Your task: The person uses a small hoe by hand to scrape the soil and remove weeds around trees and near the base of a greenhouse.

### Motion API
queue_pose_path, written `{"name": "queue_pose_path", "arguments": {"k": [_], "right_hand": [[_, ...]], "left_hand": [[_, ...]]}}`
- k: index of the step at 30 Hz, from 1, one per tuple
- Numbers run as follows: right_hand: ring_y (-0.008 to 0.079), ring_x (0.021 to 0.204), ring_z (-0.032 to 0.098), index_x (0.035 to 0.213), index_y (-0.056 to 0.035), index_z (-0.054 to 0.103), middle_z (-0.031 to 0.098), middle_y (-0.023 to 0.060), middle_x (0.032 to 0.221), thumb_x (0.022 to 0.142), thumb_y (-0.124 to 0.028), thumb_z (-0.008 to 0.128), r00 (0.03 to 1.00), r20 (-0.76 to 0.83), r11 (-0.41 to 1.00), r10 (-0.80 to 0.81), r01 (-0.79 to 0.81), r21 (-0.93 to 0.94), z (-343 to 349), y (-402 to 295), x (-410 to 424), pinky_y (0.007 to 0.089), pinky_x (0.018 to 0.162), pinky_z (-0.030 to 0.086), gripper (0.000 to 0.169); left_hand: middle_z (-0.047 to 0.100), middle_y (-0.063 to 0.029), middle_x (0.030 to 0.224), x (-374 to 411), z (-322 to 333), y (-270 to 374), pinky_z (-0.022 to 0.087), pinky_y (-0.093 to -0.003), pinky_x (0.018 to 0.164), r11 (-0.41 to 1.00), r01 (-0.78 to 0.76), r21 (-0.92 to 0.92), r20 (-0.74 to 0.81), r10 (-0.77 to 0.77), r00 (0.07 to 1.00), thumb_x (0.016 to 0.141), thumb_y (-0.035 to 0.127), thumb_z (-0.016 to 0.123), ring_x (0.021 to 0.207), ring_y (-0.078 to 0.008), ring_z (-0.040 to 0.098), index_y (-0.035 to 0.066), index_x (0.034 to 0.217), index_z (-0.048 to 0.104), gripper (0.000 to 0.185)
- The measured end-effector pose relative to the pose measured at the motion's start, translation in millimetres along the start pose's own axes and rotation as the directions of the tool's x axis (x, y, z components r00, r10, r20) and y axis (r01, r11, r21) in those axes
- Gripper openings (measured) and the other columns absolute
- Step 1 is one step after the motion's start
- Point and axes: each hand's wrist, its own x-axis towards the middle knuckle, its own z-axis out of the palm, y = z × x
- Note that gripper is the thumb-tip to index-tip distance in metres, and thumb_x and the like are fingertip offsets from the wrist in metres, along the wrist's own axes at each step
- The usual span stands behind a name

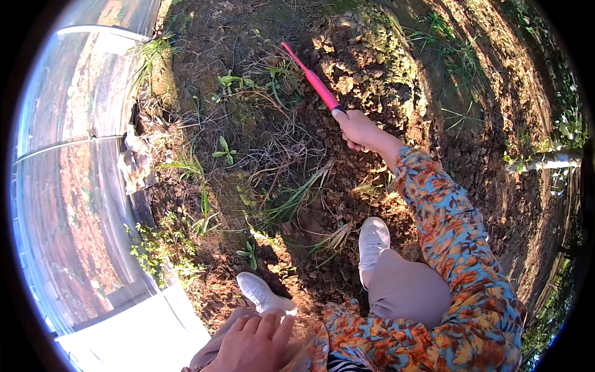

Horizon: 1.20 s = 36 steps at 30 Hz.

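My right hand (357,129) is stretched out ahead, closed on the dark grip of a long pink tool (320,88). The tool narrows to a thin tip that points up and left, over the weedy soil; what kind of tool it is, I cannot tell. My left hand (253,342) lies back up on my left thigh near the bottom edge, fingers together and slightly bent, with no object visible in it. Below the tool are dry grass stalks (293,149) and a small leafy weed (225,151).
A clear plastic sheet wall (83,186), like a greenhouse side, curves along the left. My light shoes (374,237) stand on clumpy brown soil. Grass tufts (302,195) grow between the feet and the tool. Furrowed ground (502,200) runs along the right.
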Motion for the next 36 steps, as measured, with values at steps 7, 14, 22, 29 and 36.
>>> {"name": "queue_pose_path", "arguments": {"k": [7, 14, 22, 29, 36], "right_hand": [[0.0153, 0.041, 0.048, 0.089, 0.0013, 0.043, 0.049, 0.0056, 0.061, 0.099, -0.043, 0.040, 0.993, -0.035, 0.993, -0.111, 0.113, 0.048, -2, -50, 40, 0.0322, 0.036, 0.037, 0.046], [0.0173, 0.040, 0.053, 0.091, 0.0026, 0.049, 0.048, 0.0045, 0.057, 0.099, -0.044, 0.040, 0.999, -0.042, 0.995, -0.031, 0.026, -0.101, 2, 23, -34, 0.0314, 0.035, 0.041, 0.048], [0.0167, 0.043, 0.054, 0.083, 0.0020, 0.047, 0.052, 0.0052, 0.060, 0.098, -0.045, 0.043, 0.993, -0.099, 0.993, -0.058, 0.048, -0.103, -11, 2, 7, 0.0300, 0.036, 0.042, 0.049], [0.0117, 0.040, 0.043, 0.087, -0.0038, 0.049, 0.045, 0.0006, 0.055, 0.097, -0.041, 0.049, 0.985, -0.084, 0.985, 0.148, -0.139, 0.107, -8, 124, -172, 0.0287, 0.038, 0.037, 0.038], [0.0082, 0.037, 0.041, 0.086, -0.0059, 0.047, 0.044, -0.0007, 0.055, 0.100, -0.034, 0.045, 0.957, -0.284, 0.962, -0.052, 0.124, 0.243, -12, 105, -194, 0.0248, 0.036, 0.036, 0.031]], "left_hand": [[0.061, -0.0126, 0.097, 0, 2, -6, 0.047, -0.0404, 0.080, 0.993, 0.074, -0.092, 0.029, -0.072, 0.997, 0.079, 0.024, 0.065, 0.093, -0.0291, 0.059, 0.005, 0.118, 0.053, 0.045], [0.060, -0.0127, 0.099, -24, 18, -12, 0.047, -0.0402, 0.080, 0.997, 0.070, -0.026, -0.042, -0.071, 0.997, 0.079, 0.033, 0.067, 0.095, -0.0285, 0.058, 0.005, 0.120, 0.052, 0.052], [0.060, -0.0152, 0.104, -13, 5, -3, 0.044, -0.0394, 0.087, 1.000, -0.025, 0.000, 0.071, 0.024, 0.997, 0.081, 0.026, 0.063, 0.100, -0.0298, 0.056, 0.001, 0.124, 0.048, 0.052], [0.059, -0.0141, 0.104, -33, 10, -5, 0.043, -0.0392, 0.089, 0.997, 0.080, -0.017, 0.024, -0.080, 0.996, 0.083, 0.029, 0.062, 0.098, -0.0288, 0.056, 0.001, 0.124, 0.050, 0.051], [0.060, -0.0143, 0.106, -15, 7, 11, 0.043, -0.0393, 0.093, 0.993, -0.073, 0.097, 0.059, 0.068, 0.996, 0.085, 0.028, 0.058, 0.100, -0.0280, 0.058, 0.001, 0.124, 0.052, 0.048]]}}
